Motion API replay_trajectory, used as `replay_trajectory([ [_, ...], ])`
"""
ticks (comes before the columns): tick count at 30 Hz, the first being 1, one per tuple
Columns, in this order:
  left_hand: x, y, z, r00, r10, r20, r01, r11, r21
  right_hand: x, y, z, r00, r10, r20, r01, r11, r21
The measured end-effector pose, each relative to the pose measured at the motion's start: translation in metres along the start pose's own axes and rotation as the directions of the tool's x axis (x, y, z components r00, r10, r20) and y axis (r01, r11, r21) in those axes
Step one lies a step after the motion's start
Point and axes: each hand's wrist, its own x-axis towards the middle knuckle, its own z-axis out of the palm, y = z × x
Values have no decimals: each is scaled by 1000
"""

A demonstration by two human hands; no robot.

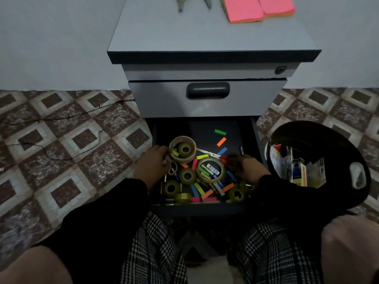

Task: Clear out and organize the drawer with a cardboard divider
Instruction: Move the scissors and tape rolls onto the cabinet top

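Note:
The bottom drawer (255, 128) is pulled open and cluttered. It holds a large tape roll (190, 147) with a small roll inside, another wide roll (220, 163) ringing several batteries, smaller tape rolls (187, 175), and scattered coloured paper strips (221, 141). My left hand (150, 167) sits at the drawer's left, its fingers curled against the large roll's rim and over pale looped handles (172, 169). On the right, my right hand (247, 170) curls its fingers round the red handles of the scissors (207, 153); that spot is dim and blurred.
A black bin (320, 140) with packaging inside stands on the floor right of the drawer. The drawer above (207, 99) is closed. Pink sticky-note pads (258, 8) and metal tools (180, 3) lie on the cabinet top. A thin cable (67, 115) runs across the tiled floor at left.

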Motion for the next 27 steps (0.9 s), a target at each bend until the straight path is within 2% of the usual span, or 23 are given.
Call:
replay_trajectory([
  [3, 4, -6, 4, 998, -40, 50, 36, 996, 85, 6, 8, 1, 998, 56, 31, -55, 998, -21],
  [6, 8, -8, 6, 996, -53, 67, 38, 977, 210, 10, 9, 3, 993, 119, 3, -119, 993, 12],
  [12, 10, -1, 12, 983, 19, 184, -119, 828, 549, 13, 12, 4, 993, 115, 7, -115, 992, 58],
  [16, 9, 2, 20, 955, 13, 297, -214, 723, 657, 11, 8, 3, 996, 80, 46, -80, 997, 4],
  [19, 9, 4, 24, 945, 14, 326, -246, 688, 683, 12, 6, 6, 992, 87, 88, -85, 996, -30],
  [21, 9, 6, 24, 941, 6, 339, -246, 699, 672, 14, 4, 10, 986, 79, 148, -68, 995, -76],
  [23, 10, 5, 26, 942, -13, 335, -224, 719, 658, 12, -6, 11, 963, 48, 266, -34, 998, -56],
  [25, 10, 2, 30, 950, -26, 313, -194, 733, 652, 6, -17, 14, 907, -6, 421, -20, 998, 56],
  [27, 10, -1, 32, 954, -29, 299, -179, 745, 643, -1, -28, 17, 821, -57, 567, 13, 997, 80],
])
